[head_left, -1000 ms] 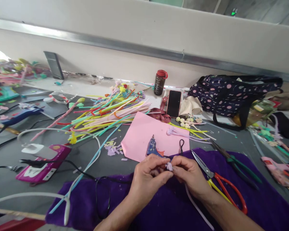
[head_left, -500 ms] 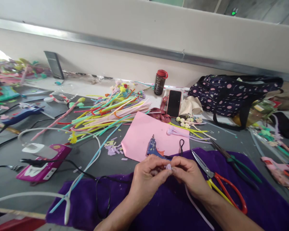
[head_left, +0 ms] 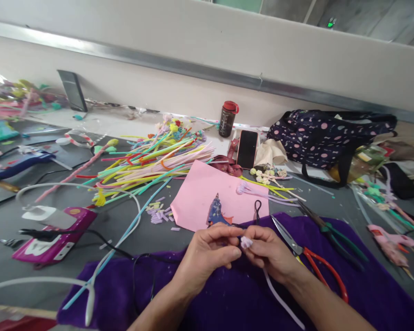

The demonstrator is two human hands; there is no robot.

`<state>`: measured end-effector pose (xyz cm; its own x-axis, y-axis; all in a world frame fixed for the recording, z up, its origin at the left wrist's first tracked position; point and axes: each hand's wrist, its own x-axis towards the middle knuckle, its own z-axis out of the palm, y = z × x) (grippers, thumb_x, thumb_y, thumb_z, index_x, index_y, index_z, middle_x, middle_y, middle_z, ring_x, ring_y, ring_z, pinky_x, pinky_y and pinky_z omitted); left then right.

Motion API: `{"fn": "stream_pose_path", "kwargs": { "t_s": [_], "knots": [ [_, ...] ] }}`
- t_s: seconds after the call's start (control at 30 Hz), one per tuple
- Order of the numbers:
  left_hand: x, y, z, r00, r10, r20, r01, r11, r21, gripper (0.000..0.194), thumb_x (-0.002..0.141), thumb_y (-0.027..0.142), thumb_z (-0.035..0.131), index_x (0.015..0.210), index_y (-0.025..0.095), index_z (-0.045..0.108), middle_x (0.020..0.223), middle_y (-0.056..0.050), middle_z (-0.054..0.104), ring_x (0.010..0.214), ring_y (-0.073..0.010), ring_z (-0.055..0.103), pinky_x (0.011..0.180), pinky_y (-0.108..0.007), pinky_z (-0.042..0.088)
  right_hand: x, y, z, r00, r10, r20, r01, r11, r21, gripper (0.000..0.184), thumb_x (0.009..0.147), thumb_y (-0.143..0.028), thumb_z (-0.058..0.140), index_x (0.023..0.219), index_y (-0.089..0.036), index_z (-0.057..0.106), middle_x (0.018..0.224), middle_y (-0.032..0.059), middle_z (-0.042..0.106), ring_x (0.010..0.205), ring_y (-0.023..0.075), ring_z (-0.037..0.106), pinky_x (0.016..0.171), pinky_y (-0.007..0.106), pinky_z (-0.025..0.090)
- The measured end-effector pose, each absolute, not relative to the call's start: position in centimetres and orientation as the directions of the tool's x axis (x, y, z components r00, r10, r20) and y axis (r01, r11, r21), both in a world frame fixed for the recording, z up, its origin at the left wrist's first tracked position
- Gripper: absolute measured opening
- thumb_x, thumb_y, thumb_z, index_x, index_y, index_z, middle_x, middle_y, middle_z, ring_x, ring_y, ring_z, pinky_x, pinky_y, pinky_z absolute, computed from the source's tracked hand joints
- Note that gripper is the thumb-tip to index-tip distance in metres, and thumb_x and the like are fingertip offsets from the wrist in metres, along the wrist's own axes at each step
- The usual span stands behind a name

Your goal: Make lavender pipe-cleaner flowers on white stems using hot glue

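Note:
My right hand (head_left: 272, 252) pinches a small lilac pipe-cleaner flower (head_left: 246, 242) between thumb and fingers. From beneath that hand a pale lilac stem (head_left: 282, 299) trails down over the purple cloth (head_left: 221, 299). My left hand (head_left: 209, 250) is right beside the flower, its thumb and forefinger apart. Whether a left fingertip touches the flower, I cannot tell. Just beyond the hands, a blue glue gun (head_left: 216, 211) rests on a pink sheet (head_left: 196, 197). Scissors with red and yellow handles (head_left: 317, 262) lie by my right forearm.
Green-handled pliers (head_left: 341, 241) lie right of the scissors, and a pink glue gun (head_left: 391, 243) farther right. Pipe cleaners (head_left: 152, 165) pile up behind, left of a phone (head_left: 247, 149) and bottle (head_left: 227, 119). Cables and a magenta device (head_left: 55, 239) occupy the left.
The fingers of my left hand have parted from their pinch, so more of the lilac flower shows at my right fingertips. The whole view has shifted slightly.

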<state>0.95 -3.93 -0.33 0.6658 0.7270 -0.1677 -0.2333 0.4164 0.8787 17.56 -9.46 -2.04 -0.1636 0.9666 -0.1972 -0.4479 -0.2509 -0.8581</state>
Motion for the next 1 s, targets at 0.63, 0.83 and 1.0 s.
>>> {"fn": "stream_pose_path", "kwargs": {
  "t_s": [0.63,0.83,1.0],
  "knots": [
    [1.16,-4.03,-0.43,0.706,0.686,-0.176,-0.219,0.447,0.867,0.015,0.065,0.021,0.073,0.079,0.015,0.071,0.072,0.0,0.052,0.058,-0.007,0.049,0.045,-0.017,0.044,17.43,-9.63,-2.11,-0.194,0.958,-0.213,-0.422,-0.277,-0.863,0.015,0.077,-0.021,0.065,0.067,-0.013,0.057,0.049,-0.0057,0.045,0.04,0.0032,0.03,0.038,0.016,0.018],
    [1.17,-4.01,-0.29,0.696,0.691,-0.196,-0.189,0.44,0.878,0.013,0.064,0.021,0.073,0.075,0.014,0.071,0.07,0.001,0.051,0.056,-0.0064,0.049,0.045,-0.017,0.044,17.35,-9.72,-2.03,-0.194,0.958,-0.211,-0.415,-0.276,-0.867,0.015,0.077,-0.021,0.065,0.067,-0.013,0.057,0.049,-0.0058,0.045,0.039,0.0031,0.03,0.037,0.016,0.018],
    [1.27,-4.14,-0.26,0.693,0.692,-0.205,-0.191,0.449,0.873,0.014,0.062,0.02,0.074,0.075,0.014,0.071,0.07,0.001,0.051,0.055,-0.0061,0.049,0.045,-0.017,0.043,17.32,-9.7,-1.9,-0.209,0.951,-0.226,-0.434,-0.297,-0.851,0.016,0.076,-0.021,0.066,0.066,-0.012,0.057,0.047,-0.0065,0.043,0.038,0.0026,0.029,0.037,0.016,0.018]
  ]
}}
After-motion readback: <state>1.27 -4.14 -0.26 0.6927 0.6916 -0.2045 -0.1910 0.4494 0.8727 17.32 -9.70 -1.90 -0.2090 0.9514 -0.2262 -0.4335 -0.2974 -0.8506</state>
